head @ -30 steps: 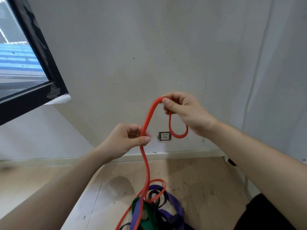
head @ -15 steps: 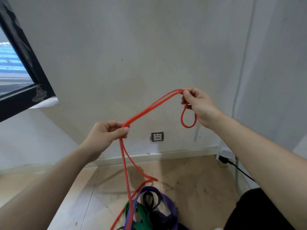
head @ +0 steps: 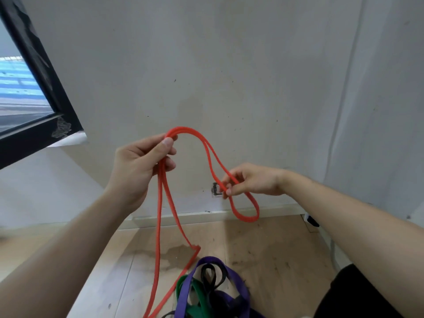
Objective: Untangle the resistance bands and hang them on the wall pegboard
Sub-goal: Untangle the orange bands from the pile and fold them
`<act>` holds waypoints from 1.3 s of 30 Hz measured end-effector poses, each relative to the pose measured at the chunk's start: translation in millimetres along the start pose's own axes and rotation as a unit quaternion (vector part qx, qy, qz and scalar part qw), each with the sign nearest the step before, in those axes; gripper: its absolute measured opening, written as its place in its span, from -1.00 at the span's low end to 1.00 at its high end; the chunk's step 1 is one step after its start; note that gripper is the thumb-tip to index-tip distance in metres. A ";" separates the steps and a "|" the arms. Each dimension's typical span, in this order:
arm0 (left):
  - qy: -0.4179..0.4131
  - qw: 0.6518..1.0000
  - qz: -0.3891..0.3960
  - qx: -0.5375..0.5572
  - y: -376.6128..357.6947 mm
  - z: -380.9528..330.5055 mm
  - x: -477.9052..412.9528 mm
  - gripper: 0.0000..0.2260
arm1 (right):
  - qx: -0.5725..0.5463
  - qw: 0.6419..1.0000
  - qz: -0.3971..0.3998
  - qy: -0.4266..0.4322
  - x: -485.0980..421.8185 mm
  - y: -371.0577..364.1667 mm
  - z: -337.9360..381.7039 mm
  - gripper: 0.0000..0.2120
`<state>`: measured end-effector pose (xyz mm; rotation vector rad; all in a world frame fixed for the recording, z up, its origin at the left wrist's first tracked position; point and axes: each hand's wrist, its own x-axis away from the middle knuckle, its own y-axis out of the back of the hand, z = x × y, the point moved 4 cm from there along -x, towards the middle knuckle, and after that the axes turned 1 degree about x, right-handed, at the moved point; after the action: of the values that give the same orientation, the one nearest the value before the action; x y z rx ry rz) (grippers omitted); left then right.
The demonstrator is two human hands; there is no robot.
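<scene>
A thin red resistance band [head: 158, 228] is doubled and held up in front of the wall. My left hand [head: 140, 166] grips both strands at the top of an arch. My right hand [head: 250, 182] pinches the band lower and to the right, with a small loop hanging below its fingers. Two red strands drop from my left hand to the floor. There they run into a tangle of a purple band [head: 236, 283], a green band [head: 197, 292] and a black band [head: 211, 276]. No pegboard is in view.
A plain white wall faces me, with a wall socket [head: 215, 190] low behind my right hand. A black-framed window [head: 41, 125] sits at the upper left. The floor is light wood. A plug and cable [head: 312, 220] lie at the right wall corner.
My left hand has risen and now holds the top of the band's arch. My right hand has dropped lower, the small loop still hanging under it.
</scene>
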<state>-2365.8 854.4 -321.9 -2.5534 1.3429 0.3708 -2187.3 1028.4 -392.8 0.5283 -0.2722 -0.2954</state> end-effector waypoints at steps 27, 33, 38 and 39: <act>0.047 0.949 0.186 -0.251 -16.2 33.7 9.9 -0.90 | -0.253 0.846 -0.402 0.241 34.9 38.7 87.7 -0.87; 0.058 0.975 0.108 -0.188 -1.3 30.9 0.3 -0.83 | -0.267 0.827 -0.456 0.191 44.5 69.1 55.2 -0.88; 0.041 0.999 0.005 -0.012 7.0 17.7 -5.5 -0.74 | -0.235 0.882 -0.386 0.135 40.7 73.3 31.1 -0.87; 0.039 0.999 -0.003 0.014 8.0 15.2 -6.0 -0.73 | -0.226 0.898 -0.359 0.120 39.7 71.3 27.2 -0.87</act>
<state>-2377.4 859.5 -334.9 -2.5738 1.3572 0.2518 -2144.9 1061.2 -325.4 0.1759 0.2493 -0.9791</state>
